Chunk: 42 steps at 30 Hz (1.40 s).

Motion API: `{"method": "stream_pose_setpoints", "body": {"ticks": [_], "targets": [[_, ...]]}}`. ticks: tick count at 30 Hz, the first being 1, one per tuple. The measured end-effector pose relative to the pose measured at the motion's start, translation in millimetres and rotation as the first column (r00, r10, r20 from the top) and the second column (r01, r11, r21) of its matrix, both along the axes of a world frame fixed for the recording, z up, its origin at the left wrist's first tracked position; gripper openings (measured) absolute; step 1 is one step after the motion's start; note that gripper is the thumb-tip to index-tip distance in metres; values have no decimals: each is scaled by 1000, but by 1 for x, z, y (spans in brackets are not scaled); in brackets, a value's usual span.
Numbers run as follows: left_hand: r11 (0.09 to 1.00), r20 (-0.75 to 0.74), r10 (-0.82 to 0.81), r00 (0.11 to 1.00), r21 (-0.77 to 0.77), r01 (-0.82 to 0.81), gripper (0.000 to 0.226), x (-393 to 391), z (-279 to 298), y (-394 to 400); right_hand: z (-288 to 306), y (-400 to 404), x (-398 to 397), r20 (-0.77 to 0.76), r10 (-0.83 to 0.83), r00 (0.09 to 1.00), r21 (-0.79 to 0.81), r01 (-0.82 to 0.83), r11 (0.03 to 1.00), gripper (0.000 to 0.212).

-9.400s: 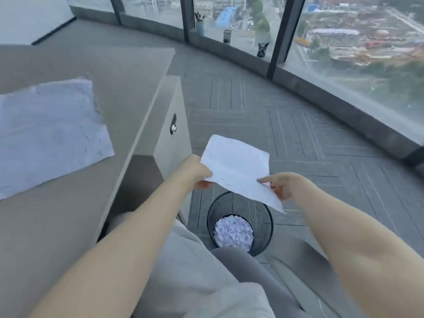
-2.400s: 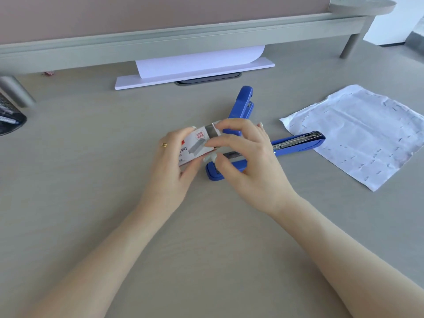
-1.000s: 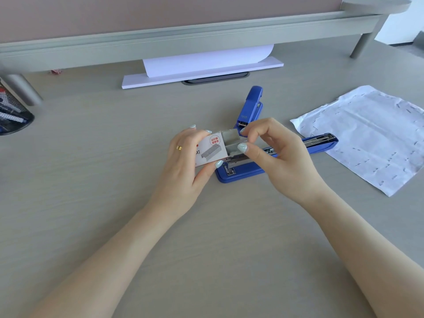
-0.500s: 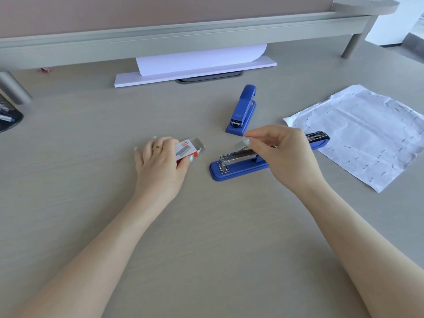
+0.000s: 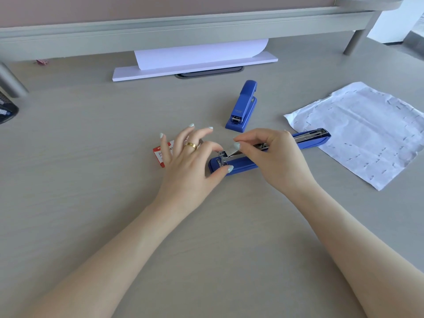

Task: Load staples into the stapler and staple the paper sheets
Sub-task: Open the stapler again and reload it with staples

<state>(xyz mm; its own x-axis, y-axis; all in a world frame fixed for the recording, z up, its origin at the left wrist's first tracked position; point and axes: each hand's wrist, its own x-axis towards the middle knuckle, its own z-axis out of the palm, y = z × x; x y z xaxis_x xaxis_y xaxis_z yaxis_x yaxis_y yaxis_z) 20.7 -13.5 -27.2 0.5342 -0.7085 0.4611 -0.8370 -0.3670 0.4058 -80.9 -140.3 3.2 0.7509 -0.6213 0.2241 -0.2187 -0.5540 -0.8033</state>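
A blue stapler point(image 5: 243, 165) lies flat on the desk, swung fully open, its lid point(image 5: 313, 138) stretched out to the right. My right hand point(image 5: 273, 157) pinches a silver strip of staples point(image 5: 232, 150) over the metal channel at the stapler's left end. My left hand point(image 5: 190, 161) has thumb and forefinger on that left end, the other fingers spread. The red and white staple box point(image 5: 160, 153) lies on the desk behind my left hand, partly hidden. A crumpled sheet of paper point(image 5: 364, 129) with many staples in it lies at the right.
A second, shut blue stapler point(image 5: 242, 106) stands behind my hands. A white paper stack point(image 5: 195, 65) lies under the grey desk shelf point(image 5: 183, 31) at the back. A black mesh holder point(image 5: 5, 109) sits at the left edge.
My left hand let go of the staple box, which now lies on the desk, and moved right onto the stapler's left end. My right hand lowered the staple strip toward the channel.
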Motion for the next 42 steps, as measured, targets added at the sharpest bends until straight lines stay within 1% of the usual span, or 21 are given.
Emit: {"method": "stream_pose_setpoints", "body": {"ticks": [2,5,7,13,19,23,24,28,33,37,40,42], "targets": [[1000,-36,14,999,-18,-14,33,-1,0,-2,-1,-1,0,6,3,1000,6,-3,1000,17],[999,-92,32,995,-26,-34,19,0,0,-3,1,-5,0,49,-10,999,87,6,996,8],[999,-106,30,994,-32,-34,14,0,1,-2,3,-6,-1,47,-15,999,91,10,996,8],[999,-122,21,992,-39,-26,17,0,0,-2,-1,-4,1,-3,8,1000,22,-7,1000,12],[999,-125,15,992,-44,-20,15,0,0,-3,-3,-6,1,-20,23,1000,11,-23,1000,9],[999,-120,18,993,-40,-23,14,0,0,-2,1,-9,0,43,12,999,139,-18,990,8],[999,-119,16,993,-40,-21,13,0,0,-2,2,-10,0,46,13,999,149,-20,989,8],[998,-94,-19,995,-57,14,14,1,1,-3,-3,-8,1,4,22,1000,70,-23,997,11],[998,-133,-57,989,-47,51,15,2,1,-2,-6,-5,3,-18,22,1000,-29,-22,999,12],[998,-150,-56,987,-35,51,15,2,1,-1,-9,-1,6,-48,7,999,-185,-16,983,12],[998,-159,-57,986,-26,53,15,1,2,-1,-11,0,8,-43,3,999,-188,-11,982,10],[998,-153,-59,987,-22,57,17,1,3,0,-11,-1,7,8,-6,1000,-158,7,987,10]]}}
